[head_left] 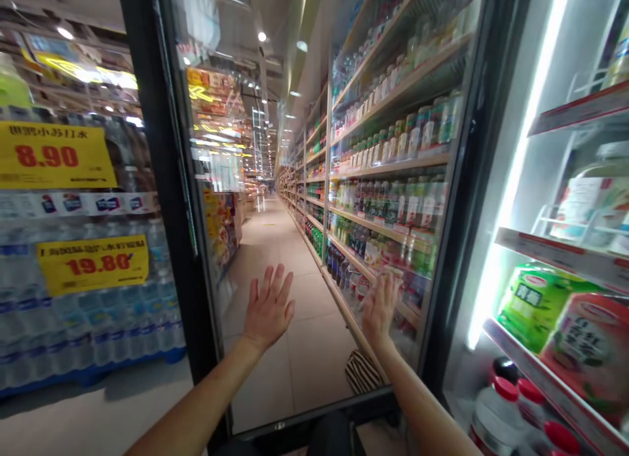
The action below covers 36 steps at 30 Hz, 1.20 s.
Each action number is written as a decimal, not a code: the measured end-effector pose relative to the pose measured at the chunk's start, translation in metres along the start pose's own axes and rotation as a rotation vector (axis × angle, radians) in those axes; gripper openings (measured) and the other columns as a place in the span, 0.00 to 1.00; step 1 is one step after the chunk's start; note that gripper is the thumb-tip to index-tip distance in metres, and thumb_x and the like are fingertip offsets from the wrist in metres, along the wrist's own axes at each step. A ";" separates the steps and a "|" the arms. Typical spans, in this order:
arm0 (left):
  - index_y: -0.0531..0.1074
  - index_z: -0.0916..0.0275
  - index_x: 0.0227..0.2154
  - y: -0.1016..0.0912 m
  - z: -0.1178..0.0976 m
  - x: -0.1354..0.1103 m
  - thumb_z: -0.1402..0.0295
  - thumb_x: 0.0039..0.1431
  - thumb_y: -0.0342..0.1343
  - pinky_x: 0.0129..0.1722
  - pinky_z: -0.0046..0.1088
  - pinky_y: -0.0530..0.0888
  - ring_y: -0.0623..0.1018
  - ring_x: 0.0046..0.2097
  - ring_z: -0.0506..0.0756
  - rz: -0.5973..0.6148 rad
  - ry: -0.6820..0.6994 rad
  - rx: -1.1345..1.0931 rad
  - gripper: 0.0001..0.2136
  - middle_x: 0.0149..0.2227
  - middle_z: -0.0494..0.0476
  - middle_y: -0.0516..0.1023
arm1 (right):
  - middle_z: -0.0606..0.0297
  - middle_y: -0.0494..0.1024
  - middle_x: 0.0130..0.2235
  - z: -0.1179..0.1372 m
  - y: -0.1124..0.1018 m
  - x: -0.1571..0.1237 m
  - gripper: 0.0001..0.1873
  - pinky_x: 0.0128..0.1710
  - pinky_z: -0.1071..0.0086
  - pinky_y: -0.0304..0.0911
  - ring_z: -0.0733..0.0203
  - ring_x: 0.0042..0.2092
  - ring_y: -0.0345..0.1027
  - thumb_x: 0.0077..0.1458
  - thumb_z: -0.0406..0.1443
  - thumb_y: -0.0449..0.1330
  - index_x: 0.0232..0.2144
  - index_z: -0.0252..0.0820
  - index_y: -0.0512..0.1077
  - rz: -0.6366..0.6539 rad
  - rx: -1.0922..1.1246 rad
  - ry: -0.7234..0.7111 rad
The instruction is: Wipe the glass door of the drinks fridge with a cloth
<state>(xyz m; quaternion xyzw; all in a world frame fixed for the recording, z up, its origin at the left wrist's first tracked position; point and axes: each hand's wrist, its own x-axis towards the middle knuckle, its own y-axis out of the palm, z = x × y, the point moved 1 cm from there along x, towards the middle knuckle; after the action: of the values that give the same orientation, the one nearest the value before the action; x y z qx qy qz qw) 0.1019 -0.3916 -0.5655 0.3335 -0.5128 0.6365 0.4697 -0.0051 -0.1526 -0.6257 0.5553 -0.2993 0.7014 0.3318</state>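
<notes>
A glass cooler door (314, 246) with a black frame stands swung out in front of me. My left hand (268, 305) is raised before the glass, palm forward, with its fingers spread. My right hand (379, 305) is also raised in front of the pane, fingers stretched upward and slightly blurred. Neither hand holds anything. Whether the palms touch the glass, I cannot tell.
At right, lit cooler shelves hold a green pack (533, 305), a red pack (590, 351) and red-capped bottles (496, 410). Stacked water bottles (88, 338) with yellow price signs (56, 156) stand left. Shelves of drinks (393, 207) line an aisle visible in the glass.
</notes>
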 end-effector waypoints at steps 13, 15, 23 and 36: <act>0.62 0.61 0.57 -0.011 0.009 -0.010 0.67 0.56 0.52 0.64 0.41 0.44 0.45 0.66 0.57 0.080 0.076 0.003 0.24 0.61 0.61 0.60 | 0.59 0.63 0.60 0.076 0.010 -0.015 0.36 0.63 0.53 0.41 0.56 0.66 0.42 0.54 0.27 0.48 0.64 0.44 0.44 0.271 0.062 -0.455; 0.62 0.60 0.57 -0.015 0.015 -0.011 0.68 0.55 0.52 0.64 0.38 0.46 0.49 0.66 0.57 0.095 0.124 -0.008 0.24 0.61 0.59 0.61 | 0.60 0.64 0.59 0.080 0.012 -0.002 0.36 0.64 0.54 0.39 0.57 0.65 0.43 0.54 0.28 0.48 0.64 0.45 0.46 0.264 0.061 -0.481; 0.57 0.63 0.59 -0.037 0.040 -0.023 0.70 0.57 0.48 0.63 0.43 0.49 0.51 0.65 0.59 0.081 0.074 0.000 0.25 0.62 0.65 0.58 | 0.57 0.61 0.61 0.097 0.014 0.021 0.34 0.64 0.53 0.39 0.55 0.67 0.38 0.53 0.28 0.48 0.63 0.40 0.50 0.176 0.065 -0.460; 0.55 0.62 0.60 -0.037 0.041 0.085 0.65 0.60 0.48 0.63 0.49 0.41 0.44 0.66 0.59 -0.063 -0.050 0.031 0.25 0.64 0.65 0.52 | 0.57 0.63 0.60 0.084 0.022 0.084 0.32 0.63 0.52 0.41 0.56 0.66 0.42 0.56 0.31 0.47 0.63 0.45 0.50 0.104 0.034 -0.469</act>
<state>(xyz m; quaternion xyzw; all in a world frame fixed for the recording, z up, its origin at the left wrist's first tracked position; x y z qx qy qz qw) 0.1060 -0.4085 -0.4650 0.3724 -0.5038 0.6209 0.4712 0.0128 -0.2207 -0.5272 0.6924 -0.3843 0.5744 0.2073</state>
